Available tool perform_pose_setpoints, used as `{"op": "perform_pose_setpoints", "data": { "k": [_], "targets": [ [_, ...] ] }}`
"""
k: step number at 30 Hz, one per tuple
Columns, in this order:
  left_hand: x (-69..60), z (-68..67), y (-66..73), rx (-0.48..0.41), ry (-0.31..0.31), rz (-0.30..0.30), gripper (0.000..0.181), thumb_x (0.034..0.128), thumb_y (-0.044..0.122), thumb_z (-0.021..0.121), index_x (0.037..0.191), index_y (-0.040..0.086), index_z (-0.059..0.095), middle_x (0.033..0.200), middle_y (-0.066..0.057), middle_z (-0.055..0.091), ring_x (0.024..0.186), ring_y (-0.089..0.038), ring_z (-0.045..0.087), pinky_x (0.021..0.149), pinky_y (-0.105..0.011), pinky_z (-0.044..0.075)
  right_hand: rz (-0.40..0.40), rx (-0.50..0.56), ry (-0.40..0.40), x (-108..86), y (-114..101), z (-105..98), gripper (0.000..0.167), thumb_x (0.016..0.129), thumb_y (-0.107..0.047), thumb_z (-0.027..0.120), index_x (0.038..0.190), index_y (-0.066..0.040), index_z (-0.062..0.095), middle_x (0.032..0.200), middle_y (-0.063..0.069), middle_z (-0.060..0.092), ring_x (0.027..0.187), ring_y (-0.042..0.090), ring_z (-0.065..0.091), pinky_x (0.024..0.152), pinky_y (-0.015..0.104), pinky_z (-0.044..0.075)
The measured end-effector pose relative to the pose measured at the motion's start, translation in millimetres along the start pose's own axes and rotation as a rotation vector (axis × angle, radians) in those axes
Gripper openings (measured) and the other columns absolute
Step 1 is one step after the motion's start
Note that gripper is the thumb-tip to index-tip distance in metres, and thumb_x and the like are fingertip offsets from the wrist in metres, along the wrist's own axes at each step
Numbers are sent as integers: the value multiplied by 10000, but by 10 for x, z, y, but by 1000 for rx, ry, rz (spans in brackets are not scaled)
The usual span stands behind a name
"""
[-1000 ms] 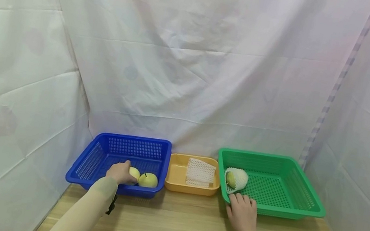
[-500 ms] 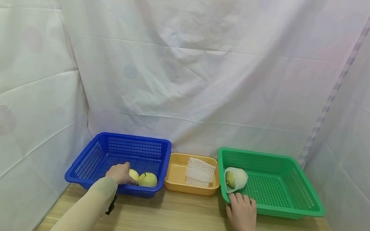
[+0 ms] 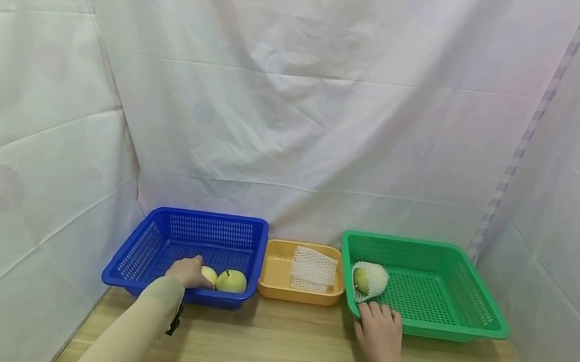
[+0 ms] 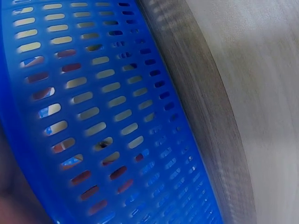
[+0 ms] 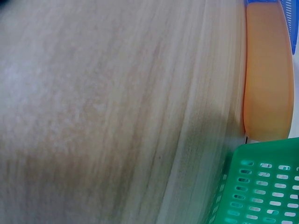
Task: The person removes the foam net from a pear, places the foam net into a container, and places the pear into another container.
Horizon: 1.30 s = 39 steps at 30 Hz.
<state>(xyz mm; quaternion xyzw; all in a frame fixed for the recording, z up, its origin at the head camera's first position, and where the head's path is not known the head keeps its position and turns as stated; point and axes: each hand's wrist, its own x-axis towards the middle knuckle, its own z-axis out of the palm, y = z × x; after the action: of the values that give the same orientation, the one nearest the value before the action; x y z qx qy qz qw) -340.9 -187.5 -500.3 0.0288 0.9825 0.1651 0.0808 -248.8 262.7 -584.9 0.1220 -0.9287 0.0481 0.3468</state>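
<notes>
In the head view my left hand (image 3: 188, 271) reaches over the near side of the blue basket (image 3: 119, 264) and grips a pale yellow pear (image 3: 209, 274), which it partly covers. Touching or close beside that one sits a second pear (image 3: 231, 281) with a dark stem. The left wrist view shows the slotted blue wall (image 4: 107, 112), with pale fruit and bits of fingers through its slots. My right hand (image 3: 380, 339) holds the near left rim of the green basket (image 3: 433, 328), its fingers bent over the edge. Just inside lies a greener pear (image 3: 362, 280) in a white foam net (image 3: 378, 281).
Between the baskets stands a yellow tray (image 3: 273, 292) with white foam net sleeves (image 3: 314, 267) in it. All three containers stand in a row on a wooden table (image 3: 282, 354). White cloth (image 3: 302, 112) hangs behind and at both sides.
My left hand has tilted very slightly over the pear, so a little less of the fruit shows. My right hand has stayed on the green rim.
</notes>
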Motion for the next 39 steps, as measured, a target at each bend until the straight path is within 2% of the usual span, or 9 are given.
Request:
{"op": "perform_pose_setpoints", "data": {
  "k": [5,10,18,26,39],
  "targets": [
    [-51,-34,13,14,-10,4,860,730,394,828,1331,-103,465,1084,-221,628,947,-365,599,819,-513,499,9,2,-10,-4,-2,1,335,730,-230,824,974,-122,621,878,57,589,827,294,527,740,475,365],
    [-100,-72,32,11,-16,4,840,746,377,821,1325,-116,465,1124,-248,616,997,-395,591,855,-530,485,18,7,-21,-1,-12,-6,341,729,-223,828,979,-125,618,884,56,589,837,294,524,753,480,362],
    [-64,-39,-7,10,-21,-4,836,752,367,819,1331,-116,457,1175,-276,592,1052,-427,570,886,-556,465,25,8,-32,9,-25,-33,343,726,-213,832,985,-121,628,894,58,594,846,297,525,751,480,362],
    [-43,-29,-49,-3,-9,15,780,740,378,824,1267,-104,511,1069,-221,630,958,-377,597,829,-531,488,23,10,-30,9,-24,-28,342,724,-210,832,983,-117,630,893,59,594,844,297,526,747,479,362],
    [-68,-44,-42,-9,-17,4,770,750,378,818,1271,-100,513,1059,-211,634,955,-377,597,824,-532,488,17,8,-13,12,-20,-18,348,712,-209,832,979,-108,633,890,66,603,832,296,526,746,483,368]
  ]
}}
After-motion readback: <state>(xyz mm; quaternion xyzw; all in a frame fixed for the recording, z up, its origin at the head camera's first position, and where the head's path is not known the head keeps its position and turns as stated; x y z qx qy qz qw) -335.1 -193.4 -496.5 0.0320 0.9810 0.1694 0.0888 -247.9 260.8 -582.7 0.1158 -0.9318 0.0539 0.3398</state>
